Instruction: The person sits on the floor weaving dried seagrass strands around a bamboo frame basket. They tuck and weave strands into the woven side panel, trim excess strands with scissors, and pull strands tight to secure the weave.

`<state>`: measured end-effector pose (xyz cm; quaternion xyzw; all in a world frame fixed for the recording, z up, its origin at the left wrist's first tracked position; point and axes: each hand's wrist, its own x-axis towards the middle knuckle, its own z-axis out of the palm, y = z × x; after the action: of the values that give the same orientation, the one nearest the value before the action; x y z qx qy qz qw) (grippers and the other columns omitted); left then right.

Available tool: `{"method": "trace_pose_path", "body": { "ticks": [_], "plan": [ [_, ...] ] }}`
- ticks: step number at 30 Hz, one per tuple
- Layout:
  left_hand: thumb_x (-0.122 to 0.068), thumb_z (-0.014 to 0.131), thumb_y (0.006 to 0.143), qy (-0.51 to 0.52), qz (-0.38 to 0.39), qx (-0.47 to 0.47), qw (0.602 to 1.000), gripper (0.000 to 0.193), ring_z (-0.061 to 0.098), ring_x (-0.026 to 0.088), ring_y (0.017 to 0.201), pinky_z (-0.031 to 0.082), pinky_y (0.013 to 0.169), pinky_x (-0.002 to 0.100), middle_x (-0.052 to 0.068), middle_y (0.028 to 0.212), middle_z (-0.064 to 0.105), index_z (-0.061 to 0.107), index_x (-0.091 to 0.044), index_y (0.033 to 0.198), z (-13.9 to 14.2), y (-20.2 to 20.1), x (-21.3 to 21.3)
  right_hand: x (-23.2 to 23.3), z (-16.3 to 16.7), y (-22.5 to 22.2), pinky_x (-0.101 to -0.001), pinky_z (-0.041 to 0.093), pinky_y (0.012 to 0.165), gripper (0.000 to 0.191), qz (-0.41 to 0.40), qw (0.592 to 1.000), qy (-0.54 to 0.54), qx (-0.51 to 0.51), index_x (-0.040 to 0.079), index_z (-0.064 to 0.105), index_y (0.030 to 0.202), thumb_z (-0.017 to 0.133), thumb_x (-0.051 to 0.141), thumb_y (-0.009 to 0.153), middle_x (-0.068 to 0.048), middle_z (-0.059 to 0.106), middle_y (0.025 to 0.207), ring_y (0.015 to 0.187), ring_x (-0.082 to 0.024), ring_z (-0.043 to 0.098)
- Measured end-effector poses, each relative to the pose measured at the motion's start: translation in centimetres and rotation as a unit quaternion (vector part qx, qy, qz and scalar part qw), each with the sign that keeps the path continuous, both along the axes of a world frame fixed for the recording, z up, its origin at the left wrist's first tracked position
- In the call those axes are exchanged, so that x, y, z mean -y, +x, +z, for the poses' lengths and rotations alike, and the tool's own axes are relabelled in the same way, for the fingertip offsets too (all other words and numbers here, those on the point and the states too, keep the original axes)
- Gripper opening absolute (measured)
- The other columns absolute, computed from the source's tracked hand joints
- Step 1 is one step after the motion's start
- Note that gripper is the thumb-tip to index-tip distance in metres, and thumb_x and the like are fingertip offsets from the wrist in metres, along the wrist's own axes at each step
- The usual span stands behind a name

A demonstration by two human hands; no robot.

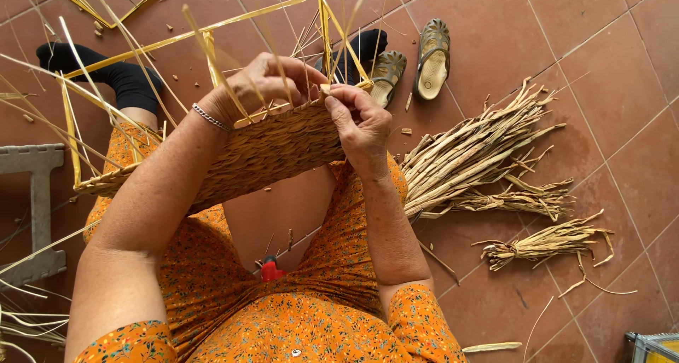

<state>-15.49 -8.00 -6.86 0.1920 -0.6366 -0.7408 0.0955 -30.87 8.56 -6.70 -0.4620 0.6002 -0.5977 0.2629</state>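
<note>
Straw basket point(269, 154) on lap; left hand point(265, 83) and right hand point(361, 122) each pinching rim strands.

You are working with two hands, the left hand point(265, 83) and the right hand point(361, 122), on one woven basket point(262, 154). Two sandals point(414, 62) are lying on the tiled floor point(601, 73). Three bundles of dried reeds are lying there: a large one point(470, 154), a middle one point(527, 199) and a small one point(544, 243). You are wearing one bracelet point(210, 117) and two black socks point(106, 69). One red tool point(271, 269) is lying between your legs.
</note>
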Motion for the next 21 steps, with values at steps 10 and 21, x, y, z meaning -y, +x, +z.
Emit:
{"method": "trace_pose_path", "body": {
  "ticks": [10, 21],
  "plan": [
    [-0.023, 0.075, 0.096, 0.045, 0.078, 0.064, 0.994, 0.019, 0.064, 0.006, 0.065, 0.052, 0.056, 0.022, 0.001, 0.079, 0.071, 0.071, -0.005, 0.098, 0.5, -1.6, -0.6, -1.2, 0.5, 0.3, -0.0245, 0.056, 0.091, 0.020, 0.028, 0.998, -0.028, -0.042, 0.005, 0.066, 0.121, 0.061, -0.004, 0.104, -0.004, 0.072, 0.113, 0.099, -0.011, 0.068],
    [-0.007, 0.079, 0.095, 0.012, 0.126, -0.036, 0.991, 0.017, 0.070, 0.010, 0.072, 0.058, 0.064, 0.025, 0.009, 0.086, 0.075, 0.076, 0.004, 0.107, -0.2, -3.2, -1.4, -2.0, -1.5, 0.2, -0.0346, 0.054, 0.090, 0.031, -0.102, 0.937, -0.076, -0.326, 0.007, 0.071, 0.122, 0.072, -0.006, 0.093, -0.006, 0.064, 0.109, 0.101, -0.022, 0.062]
  ]
}}
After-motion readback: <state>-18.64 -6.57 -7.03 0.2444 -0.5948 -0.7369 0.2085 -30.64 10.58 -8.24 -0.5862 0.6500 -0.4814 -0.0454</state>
